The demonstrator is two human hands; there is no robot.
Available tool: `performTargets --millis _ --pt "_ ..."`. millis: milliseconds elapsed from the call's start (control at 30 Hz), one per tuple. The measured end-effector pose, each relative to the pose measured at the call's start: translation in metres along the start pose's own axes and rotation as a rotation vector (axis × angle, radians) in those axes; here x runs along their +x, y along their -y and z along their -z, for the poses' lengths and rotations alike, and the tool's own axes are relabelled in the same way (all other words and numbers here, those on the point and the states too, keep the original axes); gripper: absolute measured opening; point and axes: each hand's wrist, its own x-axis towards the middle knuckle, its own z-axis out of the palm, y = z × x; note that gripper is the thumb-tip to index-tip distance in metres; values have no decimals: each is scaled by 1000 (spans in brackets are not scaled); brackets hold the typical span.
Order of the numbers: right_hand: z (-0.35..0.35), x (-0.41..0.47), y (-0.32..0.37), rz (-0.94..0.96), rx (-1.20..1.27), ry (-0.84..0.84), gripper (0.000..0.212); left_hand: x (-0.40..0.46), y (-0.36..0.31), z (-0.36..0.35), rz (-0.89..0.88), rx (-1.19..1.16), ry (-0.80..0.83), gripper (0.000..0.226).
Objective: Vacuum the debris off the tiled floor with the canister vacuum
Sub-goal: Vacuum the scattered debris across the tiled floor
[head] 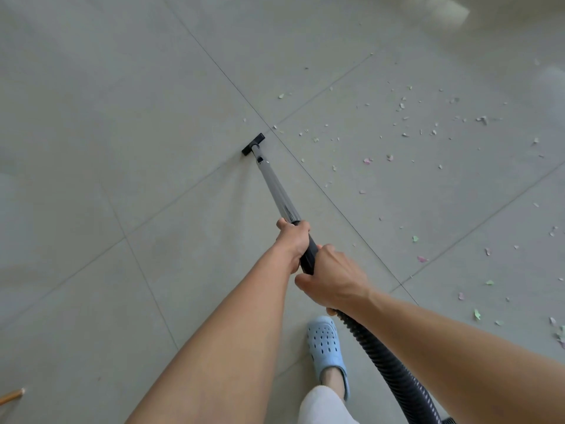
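A silver vacuum wand [276, 191] slopes away from me to a small black floor nozzle [253, 144] that rests on the grey tiled floor [122, 133]. My left hand [292, 243] grips the top of the wand where its black handle [308, 255] begins. Just behind it, my right hand [333, 278] grips the handle's rear end. A black ribbed hose [385, 359] runs from under that hand to the bottom right. Pastel paper debris [403, 133] lies scattered to the right of the nozzle, and more debris [477, 313] lies by the right edge. The canister is out of view.
My foot in a light blue perforated clog [327, 347] stands below the hands, beside the hose. A thin wooden stick end [13, 394] pokes in at the bottom left corner. A pale blurred object [449, 7] sits at the top right.
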Motion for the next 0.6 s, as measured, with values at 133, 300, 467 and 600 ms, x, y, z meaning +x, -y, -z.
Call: performTargets --millis 133,300,467,600 --pt "22 42 33 14 -58 -20 24 34 -44 16 0 -13 -20 29" --pt "53 88 67 68 -92 -37 22 75 -93 29 -17 12 -48 31" --pt "71 119 90 73 -111 -22 14 98 -128 39 -18 20 -53 28" --pt "78 125 91 62 -64 -14 12 101 -136 36 -12 42 -46 35"
